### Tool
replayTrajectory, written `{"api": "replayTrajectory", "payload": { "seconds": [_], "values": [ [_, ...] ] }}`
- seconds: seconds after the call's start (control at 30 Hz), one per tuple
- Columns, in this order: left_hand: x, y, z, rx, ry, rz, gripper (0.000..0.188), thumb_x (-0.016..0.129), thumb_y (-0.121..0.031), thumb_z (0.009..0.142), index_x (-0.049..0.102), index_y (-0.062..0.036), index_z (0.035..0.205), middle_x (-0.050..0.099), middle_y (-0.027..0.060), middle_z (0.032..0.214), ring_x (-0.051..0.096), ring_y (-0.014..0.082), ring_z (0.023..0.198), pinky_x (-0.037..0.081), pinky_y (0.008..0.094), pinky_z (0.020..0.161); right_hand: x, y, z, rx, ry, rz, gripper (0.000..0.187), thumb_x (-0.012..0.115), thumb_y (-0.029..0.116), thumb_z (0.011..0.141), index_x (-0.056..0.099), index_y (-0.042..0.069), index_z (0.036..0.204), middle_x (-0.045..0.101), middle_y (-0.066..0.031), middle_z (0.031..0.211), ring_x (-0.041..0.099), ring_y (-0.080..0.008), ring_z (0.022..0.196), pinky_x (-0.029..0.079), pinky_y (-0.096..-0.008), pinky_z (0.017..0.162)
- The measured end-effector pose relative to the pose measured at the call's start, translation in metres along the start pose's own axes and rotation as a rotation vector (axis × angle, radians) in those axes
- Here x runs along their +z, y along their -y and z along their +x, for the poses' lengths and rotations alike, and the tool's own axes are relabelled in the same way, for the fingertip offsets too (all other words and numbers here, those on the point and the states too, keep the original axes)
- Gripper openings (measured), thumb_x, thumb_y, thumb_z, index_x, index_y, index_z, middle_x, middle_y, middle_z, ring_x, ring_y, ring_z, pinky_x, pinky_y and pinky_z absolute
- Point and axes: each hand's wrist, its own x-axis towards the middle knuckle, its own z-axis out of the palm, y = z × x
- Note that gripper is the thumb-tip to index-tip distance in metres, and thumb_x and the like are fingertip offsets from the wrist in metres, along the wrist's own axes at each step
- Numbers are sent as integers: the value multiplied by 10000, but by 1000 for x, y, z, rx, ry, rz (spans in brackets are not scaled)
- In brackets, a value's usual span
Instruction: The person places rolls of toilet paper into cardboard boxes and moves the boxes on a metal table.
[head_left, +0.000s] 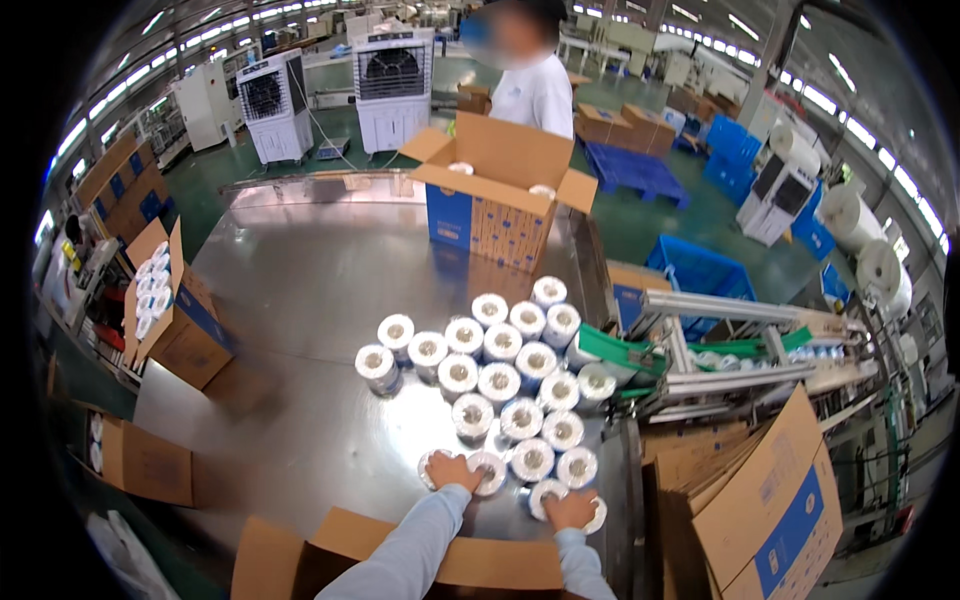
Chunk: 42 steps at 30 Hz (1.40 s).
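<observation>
My left hand (452, 470) reaches down between two white toilet rolls and grips them, one on each side; the right-hand one is the clearer toilet roll (489, 476). To its right, my right hand (570, 510) is closed over another pair, with a toilet roll (546, 498) at its left and part of a second at its right. Fingertips on both hands are partly hidden. Beyond them, several upright rolls in white and blue wrap (499, 381) stand in a loose cluster. An open cardboard box (500, 563) lies under my forearms at the table's near edge.
The rolls stand on a metal table (290, 300). An open carton (490, 215) sits at its far side, near a person in white (540, 95). Other cartons with rolls (185, 340) are at left. A conveyor (740, 365) meets the right edge, above flattened cardboard (770, 500).
</observation>
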Motion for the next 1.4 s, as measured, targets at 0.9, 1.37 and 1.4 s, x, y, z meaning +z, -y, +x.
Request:
{"api": "replayTrajectory", "payload": {
  "seconds": [0.9, 1.37, 1.4],
  "values": [
    [-264, 126, -106, 755, 173, -1749, 349, 646, -111, 880, 611, 48, 1189, 682, 118, 1106, 657, 185, 994, 530, 322, 901, -80, -90, 42, -176, 256, 781, 219, 758, 139, 665, 736, -32, 800, 679, -37, 670, 608, -111, 616, 498, -292, 587],
    [-166, 304, -192, 239, 161, -533, 512, 792, -481, 650, 764, -63, 945, 708, 163, 877, 671, 271, 827, 531, 374, 769, -262, 117, -142, -1286, 1124, 655, 301, 720, 134, 722, 621, 0, 973, 567, -128, 936, 599, -235, 868, 509, -330, 813],
    [-162, 298, -194, 344, 72, -315, 525, 773, -521, 643, 768, -84, 934, 691, 166, 905, 653, 299, 862, 516, 397, 781, -245, 131, -149, -1374, 1091, 490, 303, 718, 144, 717, 628, -2, 966, 555, -134, 937, 592, -246, 880, 504, -332, 822]
  ]
}}
